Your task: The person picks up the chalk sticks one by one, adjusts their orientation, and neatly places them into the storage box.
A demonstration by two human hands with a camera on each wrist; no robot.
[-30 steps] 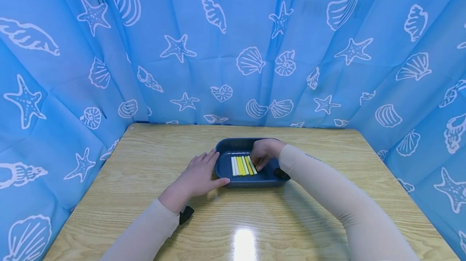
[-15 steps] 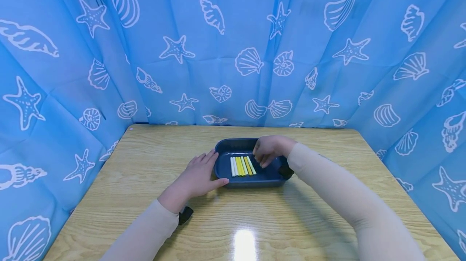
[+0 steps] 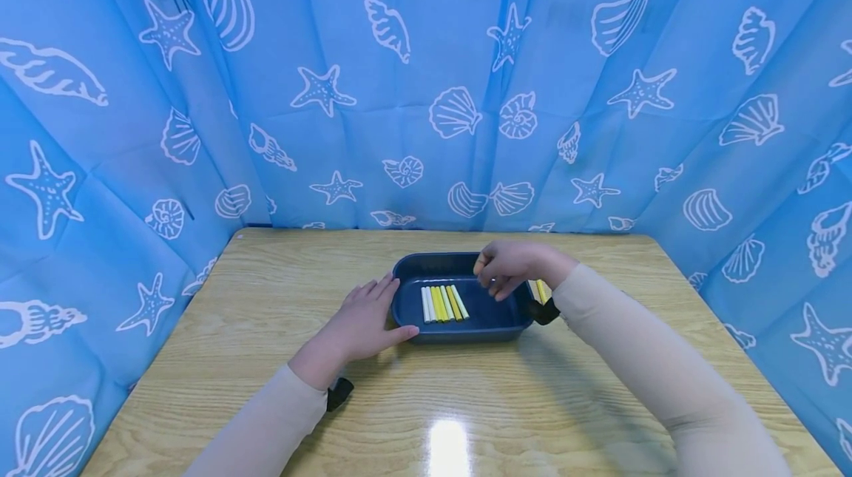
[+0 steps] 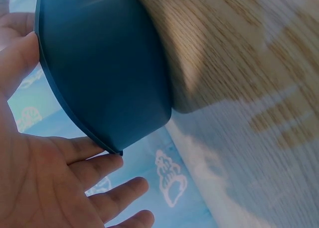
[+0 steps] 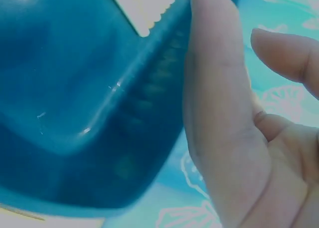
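A dark blue tray point(image 3: 466, 333) with raised walls stands on the table. Inside it, a row of white and yellow chalk sticks point(image 3: 441, 305) lies side by side left of the middle. My left hand point(image 3: 362, 322) touches the tray's left end, thumb on the near rim and straight fingers along the left rim; the left wrist view shows this against the outer wall point(image 4: 104, 63). My right hand point(image 3: 509, 268) is over the tray's right end, fingers loosely bent and holding nothing. In the right wrist view its thumb point(image 5: 217, 83) overlaps the tray wall, near the chalk ends point(image 5: 144, 11).
More yellow and white chalk point(image 3: 542, 291) shows on the table right of the tray, partly hidden by my right wrist. A blue curtain point(image 3: 399, 129) with shell patterns hangs behind and beside the wooden table point(image 3: 299, 255).
My right hand has let go of the rightmost chalk stick and moved right and up, away from the row. Chalk right of the tray has come into view. The left hand stays put.
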